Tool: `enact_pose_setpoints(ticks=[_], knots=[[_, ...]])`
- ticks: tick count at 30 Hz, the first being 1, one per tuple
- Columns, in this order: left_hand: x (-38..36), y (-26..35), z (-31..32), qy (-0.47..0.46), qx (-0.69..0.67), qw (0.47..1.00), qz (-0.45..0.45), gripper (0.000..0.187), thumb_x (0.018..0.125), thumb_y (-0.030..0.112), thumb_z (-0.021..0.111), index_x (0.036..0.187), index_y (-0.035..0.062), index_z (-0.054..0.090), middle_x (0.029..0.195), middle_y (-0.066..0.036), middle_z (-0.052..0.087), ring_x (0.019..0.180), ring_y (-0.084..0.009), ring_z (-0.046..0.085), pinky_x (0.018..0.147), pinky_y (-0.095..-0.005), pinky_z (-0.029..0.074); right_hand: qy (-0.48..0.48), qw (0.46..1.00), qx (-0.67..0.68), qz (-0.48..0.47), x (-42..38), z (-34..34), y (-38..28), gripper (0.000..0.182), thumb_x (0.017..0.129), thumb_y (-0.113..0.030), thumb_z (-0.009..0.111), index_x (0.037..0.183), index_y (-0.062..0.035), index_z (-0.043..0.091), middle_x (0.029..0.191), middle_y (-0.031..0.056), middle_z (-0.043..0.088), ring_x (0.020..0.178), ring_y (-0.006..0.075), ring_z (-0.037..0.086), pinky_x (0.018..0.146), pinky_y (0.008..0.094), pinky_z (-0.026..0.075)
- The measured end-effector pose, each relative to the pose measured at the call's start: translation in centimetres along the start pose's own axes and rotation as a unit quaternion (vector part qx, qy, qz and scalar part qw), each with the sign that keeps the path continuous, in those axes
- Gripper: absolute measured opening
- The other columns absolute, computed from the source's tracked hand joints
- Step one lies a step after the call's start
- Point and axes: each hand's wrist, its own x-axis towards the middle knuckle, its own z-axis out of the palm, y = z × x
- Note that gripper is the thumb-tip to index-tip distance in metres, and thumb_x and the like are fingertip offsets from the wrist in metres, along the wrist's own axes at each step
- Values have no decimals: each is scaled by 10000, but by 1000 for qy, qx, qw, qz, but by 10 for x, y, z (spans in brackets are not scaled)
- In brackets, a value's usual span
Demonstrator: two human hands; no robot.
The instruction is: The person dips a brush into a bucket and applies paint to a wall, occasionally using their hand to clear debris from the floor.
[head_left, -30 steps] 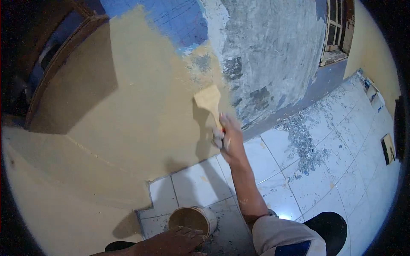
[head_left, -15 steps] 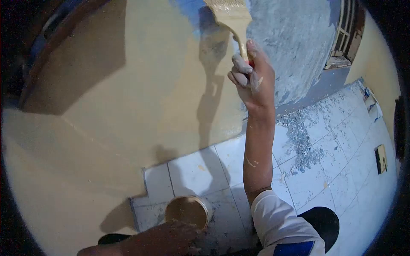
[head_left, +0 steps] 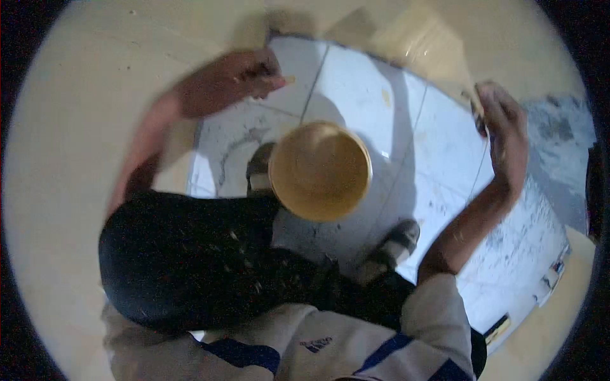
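My right hand [head_left: 505, 120] is closed around the handle of a wide paintbrush [head_left: 426, 47], whose head is coated in cream-yellow paint and smeared by motion. The brush points up and left, in front of the base of the wall; whether it touches cannot be told. On the left, my left hand [head_left: 257, 73] is blurred, its fingers curled, with a small orange-yellow tip sticking out that I cannot identify. Between the hands and nearer me stands a round paint bucket [head_left: 362, 190], with cream-yellow paint inside. Neither hand touches it.
Pale floor tiles [head_left: 356, 82] run up to the cream wall [head_left: 82, 108]. My sandalled feet [head_left: 400, 238] are beside the bucket, and my dark-clothed knee [head_left: 184, 254] is at left. Grey flakes lie at right, near a yellow-and-black object [head_left: 499, 327].
My view has tipped down and shifted left. The right hand has brought the paintbrush down from the upper wall. My left hand has come up beyond the bucket.
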Motion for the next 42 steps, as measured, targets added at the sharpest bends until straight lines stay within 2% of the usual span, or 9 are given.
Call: enact_pose_setpoints(ticks=[2, 7, 11, 18, 19, 25, 34, 37, 42], knots=[[5, -37, 32, 119, -64, 991, -23, 332, 947, 360, 562, 907, 31, 562, 730, -28, 552, 685, -110, 526, 649, -286, 463, -142, 988, -53, -11, 5, 3, -27, 208, 865, -195, 643, 944, -7, 686, 715, 20, 603, 600, 68, 517, 493, 212, 388], [7, -96, 104, 74, -323, 941, -69, 332, 959, 342, 545, 935, 11, 560, 790, -31, 563, 733, -115, 535, 685, -278, 467, -254, 952, -154, -79, -3, 42, -74, 127, 802, -96, 689, 884, 0, 690, 727, 52, 639, 609, 81, 563, 505, 210, 411], [4, -99, 128, 69, -339, 933, -99, 319, 960, 330, 543, 975, 13, 575, 818, -40, 571, 750, -103, 530, 690, -274, 462, -332, 908, -104, -232, -1, 72, -66, 170, 728, -29, 736, 889, -3, 689, 682, 64, 616, 560, 99, 540, 478, 219, 392], [-9, -109, 135, 96, -334, 932, -98, 308, 951, 322, 558, 940, 15, 579, 736, -5, 536, 675, -87, 482, 612, -273, 433, -411, 862, -217, -203, -40, 142, -32, 226, 785, -109, 658, 993, -62, 583, 843, 118, 608, 748, 290, 622, 662, 373, 489], [-10, -111, 138, 114, -321, 936, -91, 307, 950, 321, 560, 928, 15, 577, 720, 1, 528, 664, -85, 475, 600, -270, 427, -421, 863, -218, -173, -45, 153, -34, 207, 752, 25, 615, 951, -24, 585, 811, 133, 623, 695, 285, 625, 620, 375, 491], [-17, -120, 148, 81, -390, 909, -126, 318, 939, 335, 574, 927, 18, 566, 739, -12, 535, 682, -76, 486, 618, -258, 430, -416, 796, -358, -256, -70, 190, 5, 276, 857, -104, 520, 1090, 42, 536, 953, 206, 609, 934, 366, 625, 838, 487, 509], [-15, -119, 156, 114, -323, 935, -94, 322, 940, 334, 568, 986, 16, 568, 817, -46, 587, 726, -103, 536, 658, -272, 476, -434, 786, -323, -300, -66, 190, 18, 295, 870, -143, 510, 1123, 2, 556, 1157, 232, 551, 1108, 375, 553, 905, 446, 498], [-13, -130, 166, 141, -246, 957, -61, 340, 939, 345, 567, 1012, 13, 575, 862, -68, 611, 754, -123, 568, 664, -276, 489, -369, 765, -389, -356, -66, 185, 20, 315, 851, -164, 566, 1147, -57, 580, 1236, 207, 532, 1035, 360, 598, 856, 451, 516], [-15, -128, 166, 137, -289, 946, -52, 384, 939, 375, 561, 1047, 7, 587, 883, -84, 627, 804, -137, 604, 704, -285, 519, -360, 823, -302, -320, -44, 173, -3, 340, 804, -170, 649, 1136, -113, 606, 1052, 151, 635, 812, 327, 650, 719, 437, 533]])
